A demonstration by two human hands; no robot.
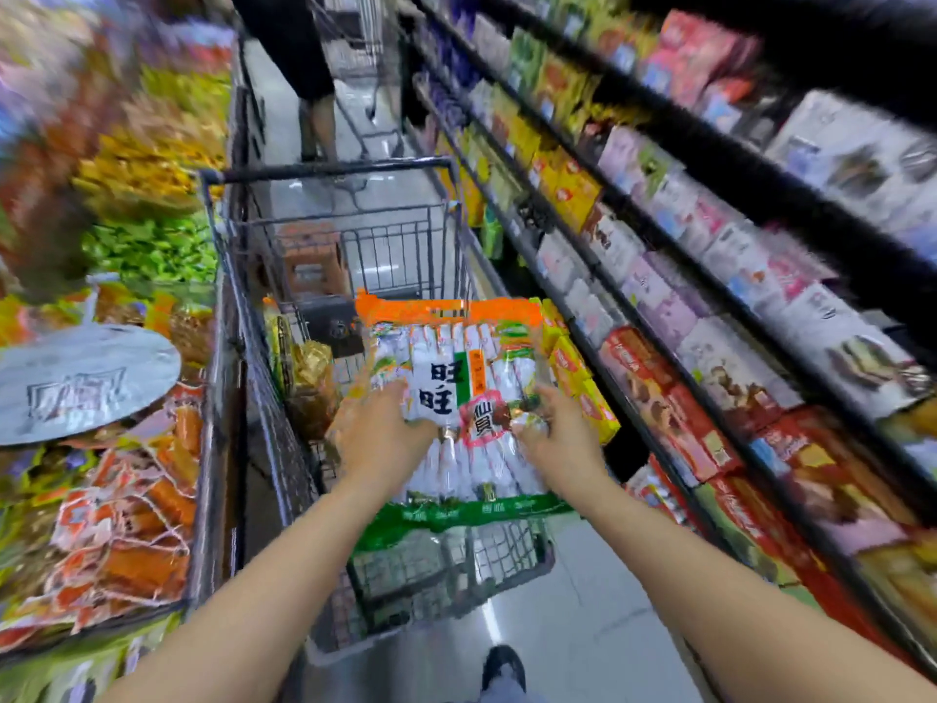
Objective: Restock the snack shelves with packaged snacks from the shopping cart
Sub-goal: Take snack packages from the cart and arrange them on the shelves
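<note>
A large clear snack bag (456, 378) with an orange top band, a green bottom band and white wrapped crackers inside hangs over the shopping cart (238, 296). My left hand (383, 431) grips its left side and my right hand (560, 431) grips its right side, fingers curled on the front. The bag is lifted above the cart's basket, near the rear end. More packets, yellow and gold (309, 367), lie lower in the cart. The snack shelves (659, 317) stand to the right, full of boxed and bagged snacks.
Open bins of loose wrapped snacks (121, 525) line the left, with a round grey sign (81, 383) above them. A person's legs (314, 93) and a second cart (365, 53) stand ahead in the aisle. My shoe (502, 667) shows on the grey floor.
</note>
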